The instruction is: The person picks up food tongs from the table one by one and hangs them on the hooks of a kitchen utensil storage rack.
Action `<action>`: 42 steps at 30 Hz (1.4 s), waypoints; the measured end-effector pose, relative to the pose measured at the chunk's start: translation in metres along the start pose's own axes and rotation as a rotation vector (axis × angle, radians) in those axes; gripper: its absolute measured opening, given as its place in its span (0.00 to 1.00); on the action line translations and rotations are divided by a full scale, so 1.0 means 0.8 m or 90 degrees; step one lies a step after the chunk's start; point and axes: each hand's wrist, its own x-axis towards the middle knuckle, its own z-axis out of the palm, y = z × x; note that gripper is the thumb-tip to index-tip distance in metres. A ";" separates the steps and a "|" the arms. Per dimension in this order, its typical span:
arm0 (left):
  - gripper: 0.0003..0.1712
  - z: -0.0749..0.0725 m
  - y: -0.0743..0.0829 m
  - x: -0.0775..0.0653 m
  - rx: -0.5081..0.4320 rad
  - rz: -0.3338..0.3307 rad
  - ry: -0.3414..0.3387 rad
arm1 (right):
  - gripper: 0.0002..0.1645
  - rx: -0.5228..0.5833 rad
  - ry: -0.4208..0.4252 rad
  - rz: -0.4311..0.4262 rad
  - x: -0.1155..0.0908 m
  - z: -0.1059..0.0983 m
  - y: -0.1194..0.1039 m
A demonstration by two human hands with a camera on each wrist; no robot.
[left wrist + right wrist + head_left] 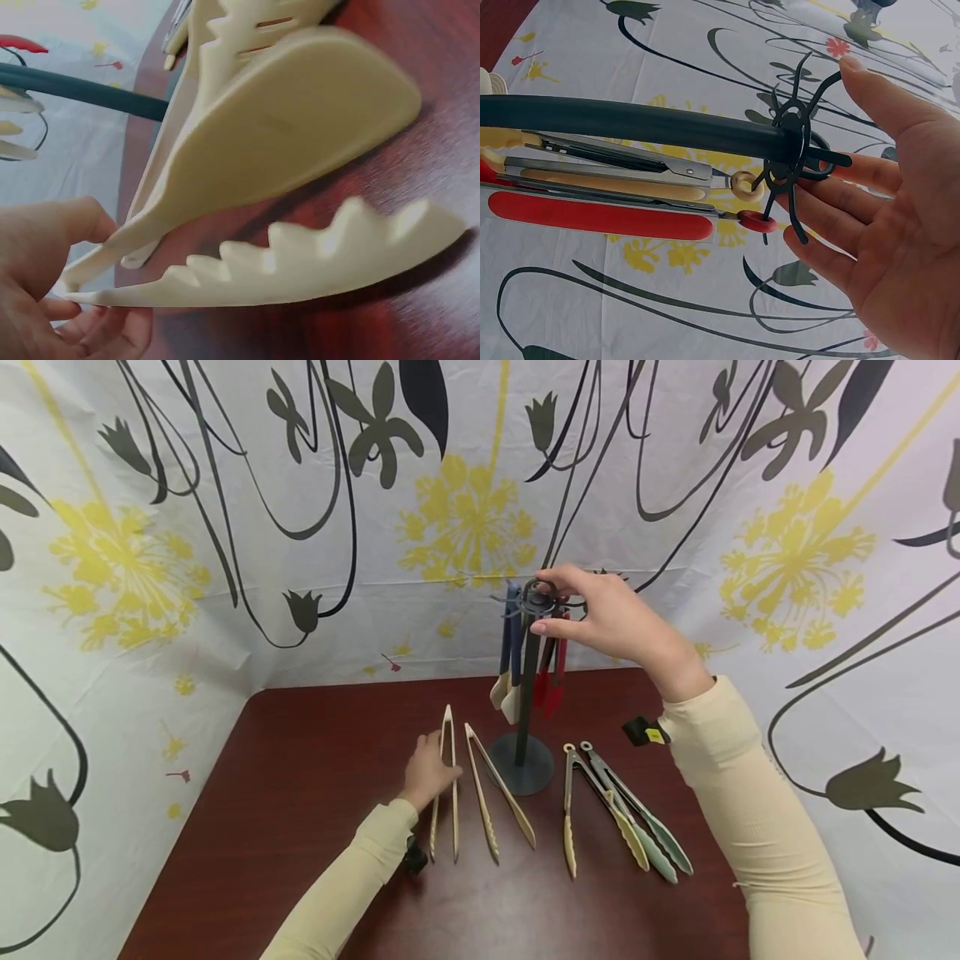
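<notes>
My left hand (429, 770) is low over the table, its thumb and fingers pinching a pair of cream tongs (455, 814). The tongs' scalloped arm (315, 259) and smooth flat arm (300, 112) spread apart in the left wrist view. At the top of a dark utensil stand (529, 693), my right hand (611, 614) holds the ring of hooks (787, 150) between thumb and fingers. Red tongs (600, 215) hang from it by a loop, beside another pair with a beige loop (746, 186). Blue-handled tongs (510, 639) with cream tips hang on the stand's left side.
A second cream pair of tongs (483, 793) lies between my left hand and the stand's round base (540, 772). Right of the base lie yellow-tipped tongs (568, 827) and green-tipped tongs (660, 827). Patterned cloth (360, 643) surrounds the dark red table (300, 760).
</notes>
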 end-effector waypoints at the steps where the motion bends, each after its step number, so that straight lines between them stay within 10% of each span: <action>1: 0.49 -0.003 0.001 0.002 -0.003 0.006 0.011 | 0.42 -0.001 0.000 0.001 0.000 0.000 0.000; 19: 0.49 -0.050 0.032 0.025 -0.020 0.109 0.191 | 0.42 -0.005 -0.015 0.011 0.002 -0.003 -0.002; 32: 0.46 -0.109 0.100 0.029 -0.022 0.276 0.332 | 0.42 -0.026 -0.015 0.030 0.003 -0.005 -0.006; 42: 0.47 -0.133 0.144 0.020 -0.045 0.351 0.358 | 0.42 -0.042 -0.014 0.036 0.007 -0.006 -0.009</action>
